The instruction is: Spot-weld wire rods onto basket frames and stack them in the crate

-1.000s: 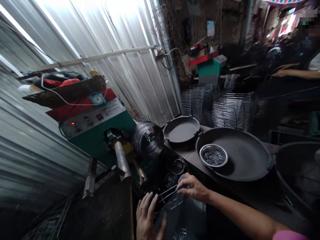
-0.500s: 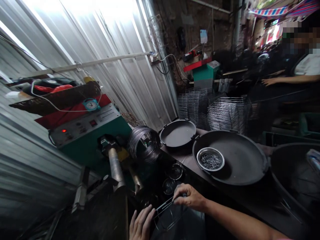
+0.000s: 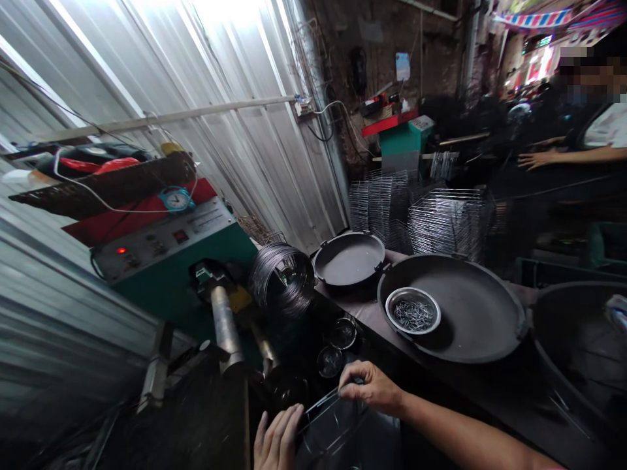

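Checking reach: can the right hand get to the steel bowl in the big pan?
Probably yes: steel bowl sits uncovered just beyond the right hand, nothing between, though that hand grips a wire frame.

left hand (image 3: pixel 277 440) cut off below, wire frame (image 3: pixel 326 418) blurred

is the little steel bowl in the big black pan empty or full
Not empty: the small round steel bowl in the wide round black pan holds a shallow layer of small metal pieces.
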`<state>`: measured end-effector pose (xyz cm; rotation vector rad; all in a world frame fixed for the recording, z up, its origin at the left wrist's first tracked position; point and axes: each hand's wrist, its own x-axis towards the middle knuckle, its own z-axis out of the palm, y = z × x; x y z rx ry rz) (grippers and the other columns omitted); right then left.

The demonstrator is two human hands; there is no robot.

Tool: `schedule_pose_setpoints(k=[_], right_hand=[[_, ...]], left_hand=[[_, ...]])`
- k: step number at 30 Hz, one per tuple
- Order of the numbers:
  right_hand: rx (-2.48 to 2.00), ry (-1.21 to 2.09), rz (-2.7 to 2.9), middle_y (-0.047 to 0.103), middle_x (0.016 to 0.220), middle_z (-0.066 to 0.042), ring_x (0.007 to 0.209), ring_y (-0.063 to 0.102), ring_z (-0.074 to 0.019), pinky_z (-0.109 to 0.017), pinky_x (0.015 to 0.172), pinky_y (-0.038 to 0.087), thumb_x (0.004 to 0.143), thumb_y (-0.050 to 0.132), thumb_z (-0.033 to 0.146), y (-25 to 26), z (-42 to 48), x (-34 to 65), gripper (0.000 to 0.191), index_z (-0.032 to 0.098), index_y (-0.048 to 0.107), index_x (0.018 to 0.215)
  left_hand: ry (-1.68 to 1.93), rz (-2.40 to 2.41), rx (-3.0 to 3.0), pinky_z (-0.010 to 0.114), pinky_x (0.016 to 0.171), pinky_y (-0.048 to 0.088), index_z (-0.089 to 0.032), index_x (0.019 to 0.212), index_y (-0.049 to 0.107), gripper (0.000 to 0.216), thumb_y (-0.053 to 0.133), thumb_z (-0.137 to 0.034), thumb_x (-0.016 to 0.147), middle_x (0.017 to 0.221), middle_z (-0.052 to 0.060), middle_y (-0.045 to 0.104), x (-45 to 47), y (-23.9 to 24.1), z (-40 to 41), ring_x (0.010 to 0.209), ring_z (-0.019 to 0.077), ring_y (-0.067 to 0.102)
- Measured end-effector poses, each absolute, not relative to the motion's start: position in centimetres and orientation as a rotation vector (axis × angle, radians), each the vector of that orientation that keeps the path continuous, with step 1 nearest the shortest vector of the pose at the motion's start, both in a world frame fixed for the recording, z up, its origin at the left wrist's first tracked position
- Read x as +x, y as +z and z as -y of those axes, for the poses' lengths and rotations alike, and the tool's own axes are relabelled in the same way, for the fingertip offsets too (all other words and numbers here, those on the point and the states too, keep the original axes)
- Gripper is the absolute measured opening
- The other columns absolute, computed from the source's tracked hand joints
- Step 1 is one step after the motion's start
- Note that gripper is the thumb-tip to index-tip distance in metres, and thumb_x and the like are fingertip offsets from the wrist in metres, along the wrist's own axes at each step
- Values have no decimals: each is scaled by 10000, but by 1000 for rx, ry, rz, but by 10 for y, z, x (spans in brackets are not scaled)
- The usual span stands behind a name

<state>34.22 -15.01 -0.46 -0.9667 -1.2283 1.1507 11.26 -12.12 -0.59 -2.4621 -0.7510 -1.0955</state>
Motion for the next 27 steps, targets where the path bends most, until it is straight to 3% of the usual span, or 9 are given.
schedule_pose_setpoints(k=[5,12,21,24,27], right_hand=[[-962,1162,1221,561,584,33,590,486,-104,-233,600,372,670,686,397,-8,149,340,224,174,673,646],[-1021,1157,1289,563,593,24,598,497,-110,-235,603,386,680,673,404,-4,149,341,237,168,666,655],[-1159,1131,1482,598,709,-13,697,537,-160,-262,659,433,752,609,463,9,146,340,279,188,645,733],[-1163,1095,1490,611,722,-32,707,545,-177,-269,660,447,730,621,500,9,145,332,307,193,640,730],[-1166,1037,1506,624,745,-42,734,564,-195,-294,697,455,718,623,524,13,144,322,324,201,645,734]], left_hand=[[-1056,782,-2474,437,1043,281,-215,1258,449,482,473,-353,797,1003,76,643,114,-9,122,937,215,600],[-984,832,-2502,471,1038,266,-178,1033,502,275,515,-262,771,1035,115,623,114,3,131,980,223,579],[-702,1334,-2654,554,1041,234,-182,1033,481,369,606,-205,687,1177,138,544,112,35,154,1135,258,481],[-727,1342,-2683,545,1047,233,-189,1037,490,378,626,-226,686,1177,117,553,100,32,155,1137,250,474],[-770,1322,-2700,491,1014,316,-193,1016,516,352,640,-276,698,1194,114,553,90,32,154,1133,252,479]])
